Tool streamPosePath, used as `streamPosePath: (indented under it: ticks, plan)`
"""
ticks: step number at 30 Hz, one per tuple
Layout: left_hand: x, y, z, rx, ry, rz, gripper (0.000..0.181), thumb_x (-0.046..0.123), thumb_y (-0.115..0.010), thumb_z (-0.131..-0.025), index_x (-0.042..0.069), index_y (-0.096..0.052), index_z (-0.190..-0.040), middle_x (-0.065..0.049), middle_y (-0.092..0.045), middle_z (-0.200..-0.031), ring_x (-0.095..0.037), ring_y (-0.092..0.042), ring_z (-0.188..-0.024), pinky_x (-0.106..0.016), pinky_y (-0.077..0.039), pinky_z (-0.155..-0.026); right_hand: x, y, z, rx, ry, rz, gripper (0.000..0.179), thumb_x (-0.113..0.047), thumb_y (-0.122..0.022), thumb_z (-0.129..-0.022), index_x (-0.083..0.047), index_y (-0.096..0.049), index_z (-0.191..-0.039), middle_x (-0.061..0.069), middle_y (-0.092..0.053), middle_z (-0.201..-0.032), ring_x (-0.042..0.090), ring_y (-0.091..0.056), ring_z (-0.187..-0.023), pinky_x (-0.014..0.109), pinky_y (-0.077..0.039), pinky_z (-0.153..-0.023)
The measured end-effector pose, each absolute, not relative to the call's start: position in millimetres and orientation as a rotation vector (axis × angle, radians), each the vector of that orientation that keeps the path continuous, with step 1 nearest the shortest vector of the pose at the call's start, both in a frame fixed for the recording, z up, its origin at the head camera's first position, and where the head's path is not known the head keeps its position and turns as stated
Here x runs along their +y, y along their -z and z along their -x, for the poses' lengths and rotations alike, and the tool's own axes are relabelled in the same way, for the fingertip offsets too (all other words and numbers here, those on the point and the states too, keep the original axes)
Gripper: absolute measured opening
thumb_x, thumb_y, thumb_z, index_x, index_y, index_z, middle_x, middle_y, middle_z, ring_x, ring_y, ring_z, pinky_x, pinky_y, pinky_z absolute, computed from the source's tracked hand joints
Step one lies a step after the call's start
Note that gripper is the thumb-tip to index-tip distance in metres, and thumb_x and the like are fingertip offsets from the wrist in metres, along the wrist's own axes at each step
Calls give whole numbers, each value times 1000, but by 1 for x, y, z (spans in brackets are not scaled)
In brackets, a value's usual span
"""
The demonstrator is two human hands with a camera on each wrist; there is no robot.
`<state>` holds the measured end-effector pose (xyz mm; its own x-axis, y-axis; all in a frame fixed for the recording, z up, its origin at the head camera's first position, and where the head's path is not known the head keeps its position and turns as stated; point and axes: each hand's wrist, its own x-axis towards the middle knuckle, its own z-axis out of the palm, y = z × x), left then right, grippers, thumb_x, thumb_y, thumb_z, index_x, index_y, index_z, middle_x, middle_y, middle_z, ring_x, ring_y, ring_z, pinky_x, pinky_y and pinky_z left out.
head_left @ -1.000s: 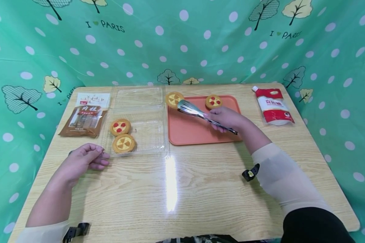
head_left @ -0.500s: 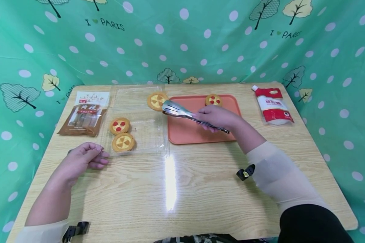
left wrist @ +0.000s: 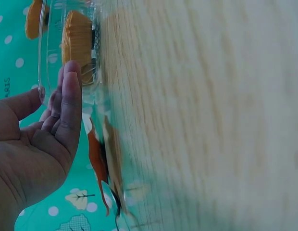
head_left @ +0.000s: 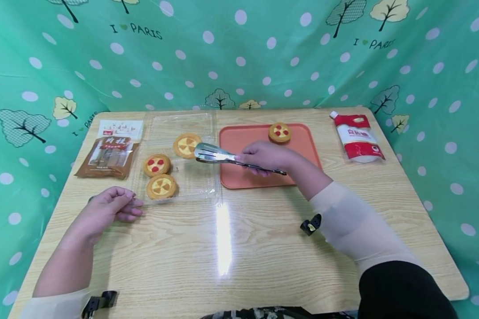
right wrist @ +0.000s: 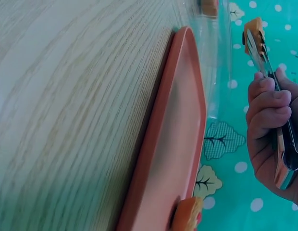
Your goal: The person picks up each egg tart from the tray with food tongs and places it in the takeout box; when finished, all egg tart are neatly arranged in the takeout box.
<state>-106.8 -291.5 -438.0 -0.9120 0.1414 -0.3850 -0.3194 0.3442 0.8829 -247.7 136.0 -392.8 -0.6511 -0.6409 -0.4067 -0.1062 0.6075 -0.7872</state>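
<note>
My right hand grips metal tongs, fingers wrapped round the handles in the right wrist view. The tongs' tips pinch a round tart with a yellow wedge pattern, held above the clear plastic container. Inside that container, at its left, lie a red-dotted tart and another wedge-patterned tart. At the container's near left corner my left hand pinches the rim between thumb and fingers, plain in the left wrist view. One red-dotted tart sits on the coral tray.
A brown and white packet lies left of the container. On the right side of the table lies a red and white pouch with a spout. A green patterned cloth hangs behind.
My right hand has moved left with the tongs, carrying the wedge-patterned tart from the tray's far left corner to over the container. The left hand has stayed at the container's corner.
</note>
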Motion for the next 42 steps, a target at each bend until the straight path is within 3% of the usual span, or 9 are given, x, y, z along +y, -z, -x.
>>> streamPosePath:
  ticks: [4, 11, 15, 24, 32, 42]
  plan:
    - [-291, 438, 107, 2217, -1588, 154, 34, 27, -37, -108, -4, -43, -119, -6, -71, -107, -17, -72, -93, -34, -62, -80, 128, 392, 248, 2149, 929, 607, 48, -51, -51, -99, -6, -62, -85, 9, -57, -66, 15, -48, -46, 36, -44, -41]
    - [-291, 438, 106, 2211, -1595, 153, 34, 27, -38, -108, -4, -43, -119, -4, -72, -106, -17, -72, -93, -34, -62, -80, 117, 386, 252, 2176, 771, 596, 50, -52, -51, -99, -6, -65, -87, 5, -56, -62, 16, -49, -45, 44, -49, -48]
    - [-291, 438, 107, 2211, -1595, 153, 34, 27, -38, -107, -4, -44, -119, -3, -72, -105, -17, -72, -93, -34, -62, -80, 110, 380, 254, 2205, 675, 605, 47, -52, -50, -99, -10, -63, -80, 4, -56, -59, 17, -50, -45, 49, -53, -55]
    - [-293, 439, 107, 2215, -1596, 157, 35, 27, -38, -108, -6, -43, -121, -2, -72, -105, -17, -72, -93, -33, -62, -79, 91, 368, 258, 2221, 469, 623, 52, -50, -46, -101, -4, -64, -85, 2, -56, -59, 15, -52, -47, 31, -48, -47]
    - [-294, 441, 107, 2218, -1593, 155, 33, 25, -37, -108, -5, -43, -121, -2, -72, -105, -17, -72, -94, -33, -62, -79, 78, 352, 263, 2240, 272, 633, 49, -48, -45, -102, -11, -62, -75, 2, -59, -61, 14, -52, -47, 28, -47, -46]
    - [-294, 442, 108, 2233, -1573, 167, 34, 25, -36, -108, -6, -43, -122, -3, -71, -105, -17, -72, -94, -34, -62, -81, 61, 330, 269, 2263, 54, 601, 48, -50, -46, -101, -11, -62, -78, 3, -59, -62, 15, -52, -48, 26, -46, -45]
